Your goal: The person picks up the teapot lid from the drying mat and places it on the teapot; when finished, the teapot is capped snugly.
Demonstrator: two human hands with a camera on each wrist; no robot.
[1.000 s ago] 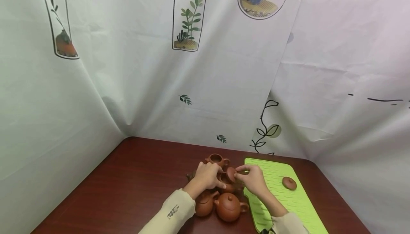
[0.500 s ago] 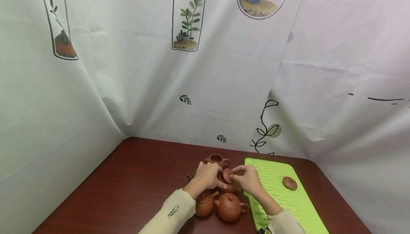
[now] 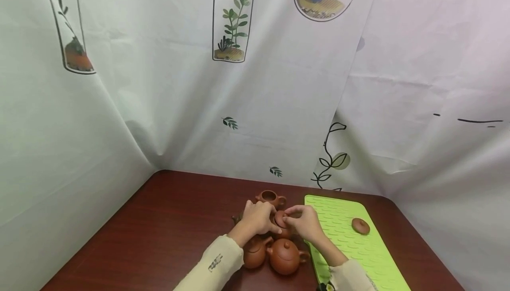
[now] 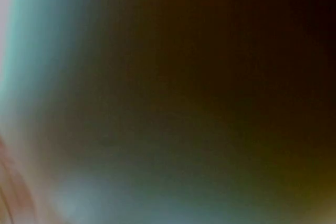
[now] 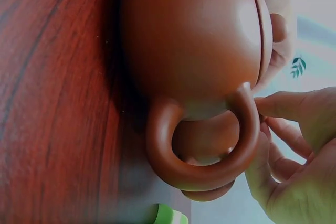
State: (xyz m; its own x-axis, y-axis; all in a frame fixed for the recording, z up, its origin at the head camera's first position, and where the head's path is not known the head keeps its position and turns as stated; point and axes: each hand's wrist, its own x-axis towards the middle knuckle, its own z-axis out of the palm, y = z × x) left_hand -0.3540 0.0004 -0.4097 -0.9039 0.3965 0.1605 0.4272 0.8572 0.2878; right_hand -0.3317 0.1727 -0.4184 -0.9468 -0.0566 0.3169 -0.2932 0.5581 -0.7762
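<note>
My left hand (image 3: 256, 218) holds a small brown clay teapot (image 3: 284, 233) among the cluster, its thumb at the near side and its fingers at the far side. With thumb and fingertips, my right hand (image 3: 306, 223) pinches a round lid (image 3: 280, 218) by its knob. The lid is tilted over that teapot's opening; whether it touches the rim cannot be made out. In the right wrist view a lidded teapot (image 5: 194, 35) fills the foreground, and the fingers of my right hand (image 5: 299, 150) show beyond its handle. The left wrist view is dark and blurred.
Two lidded teapots, one at right (image 3: 284, 258) and one at left (image 3: 253, 255), stand in front. Behind the hands is a lidless teapot (image 3: 275, 200). A green mat (image 3: 338, 233) lies to the right, bearing another lid (image 3: 360, 226). Printed cloth (image 3: 191, 105) surrounds the dark red table (image 3: 159, 229).
My right hand has brought the lid leftward, from beside the teapot to over its opening, and the lid leans less steeply. My left hand has stayed in place on the teapot.
</note>
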